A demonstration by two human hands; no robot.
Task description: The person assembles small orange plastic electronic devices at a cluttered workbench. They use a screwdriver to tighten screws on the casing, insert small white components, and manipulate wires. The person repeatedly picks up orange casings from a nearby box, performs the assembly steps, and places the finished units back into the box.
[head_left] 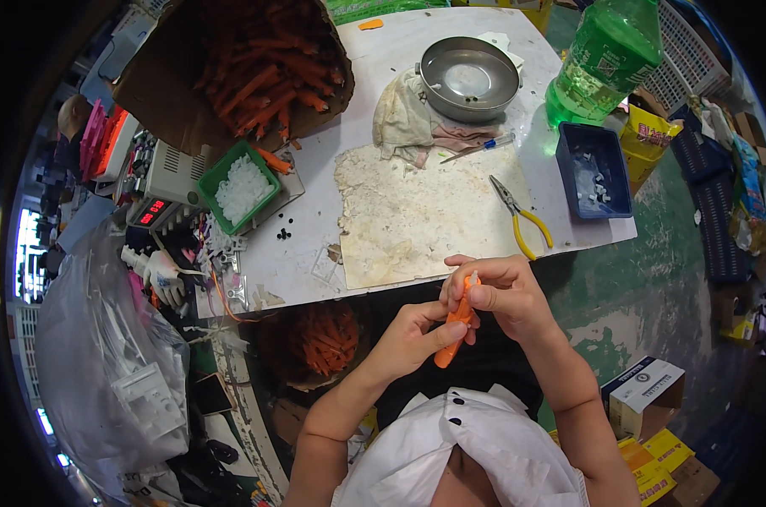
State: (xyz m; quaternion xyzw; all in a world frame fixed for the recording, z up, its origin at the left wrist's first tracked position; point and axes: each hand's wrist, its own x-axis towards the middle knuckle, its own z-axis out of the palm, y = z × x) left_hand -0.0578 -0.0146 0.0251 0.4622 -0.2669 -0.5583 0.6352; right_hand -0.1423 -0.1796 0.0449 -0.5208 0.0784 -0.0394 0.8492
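Observation:
Just off the table's front edge, both hands hold one orange, elongated plastic-looking piece (447, 350). My left hand (420, 333) grips its middle, the thumb lying on top. At the upper end, my right hand (510, 290) pinches it near a small pale tip. The fingers hide part of its length, so its exact kind does not show. Yellow-handled pliers (525, 221) lie on the table just beyond my right hand. Below and beyond the hands spreads a worn, stained pale board (425, 228).
At the back left, a cardboard box (159, 97) holds many similar orange pieces. A green tray (239, 188) contains small white parts. A metal bowl (469, 78), a rag (402, 122), a blue bin (594, 173) and a green bottle (604, 68) stand farther back.

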